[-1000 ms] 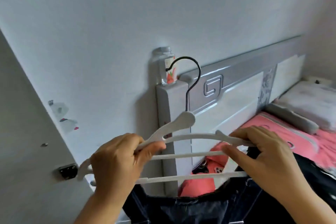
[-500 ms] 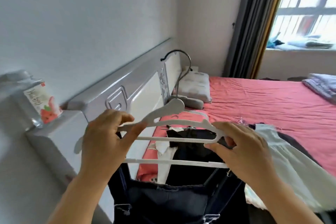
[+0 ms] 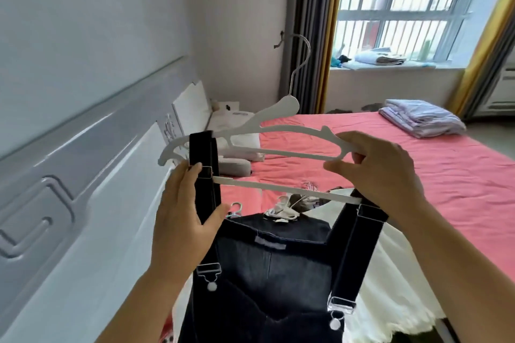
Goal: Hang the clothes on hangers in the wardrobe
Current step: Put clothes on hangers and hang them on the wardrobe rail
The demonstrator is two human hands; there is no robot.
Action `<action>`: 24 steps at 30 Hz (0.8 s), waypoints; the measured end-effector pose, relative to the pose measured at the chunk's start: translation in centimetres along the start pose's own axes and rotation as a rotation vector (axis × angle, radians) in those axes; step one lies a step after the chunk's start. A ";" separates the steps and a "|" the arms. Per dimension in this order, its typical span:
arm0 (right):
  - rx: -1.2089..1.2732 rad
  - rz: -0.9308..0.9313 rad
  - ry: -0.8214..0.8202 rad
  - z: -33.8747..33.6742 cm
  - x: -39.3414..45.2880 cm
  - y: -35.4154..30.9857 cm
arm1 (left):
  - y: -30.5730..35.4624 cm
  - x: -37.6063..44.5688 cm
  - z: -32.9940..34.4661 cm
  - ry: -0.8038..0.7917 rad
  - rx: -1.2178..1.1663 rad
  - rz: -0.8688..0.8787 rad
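1. Left hand (image 3: 184, 220) is gripping the left strap (image 3: 204, 172) of the dark denim overalls (image 3: 267, 281), fingers curled round it just under the white hanger (image 3: 250, 136).
2. That strap is now looping over the hanger's left arm; 0.5 s ago the hand was holding the hanger itself.
3. Right hand (image 3: 381, 172) is pinching the hanger's right end, right strap (image 3: 359, 248) hanging below it.
4. Overalls are dangling above the pink bed (image 3: 446, 175).
5. View is panning right: window (image 3: 404, 5) is fuller in frame.
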State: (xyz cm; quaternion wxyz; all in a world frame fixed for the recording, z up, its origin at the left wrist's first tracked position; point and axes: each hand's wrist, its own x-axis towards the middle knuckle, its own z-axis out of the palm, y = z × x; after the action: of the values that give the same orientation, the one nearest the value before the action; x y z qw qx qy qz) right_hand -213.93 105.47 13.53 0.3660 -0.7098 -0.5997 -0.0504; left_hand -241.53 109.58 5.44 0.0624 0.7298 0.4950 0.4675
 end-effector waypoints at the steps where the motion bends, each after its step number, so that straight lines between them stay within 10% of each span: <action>1: 0.005 0.019 -0.022 0.9 1.4 1.1 | -0.7 0.0 1.8 -0.046 -0.044 -0.098; 8: 0.027 0.138 -0.196 8.5 9.0 8.2 | -8.1 -2.5 12.7 -0.653 0.005 -0.656; 24: -0.017 0.254 -0.276 21.9 17.3 21.7 | -10.4 8.0 26.4 -0.414 -0.155 -0.701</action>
State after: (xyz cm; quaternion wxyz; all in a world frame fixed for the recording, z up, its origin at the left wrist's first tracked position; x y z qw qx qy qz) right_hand -197.98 131.95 -3.51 0.2776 -0.7832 -0.5491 0.0891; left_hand -228.14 130.88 -9.99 0.3707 0.5889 0.6538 0.2971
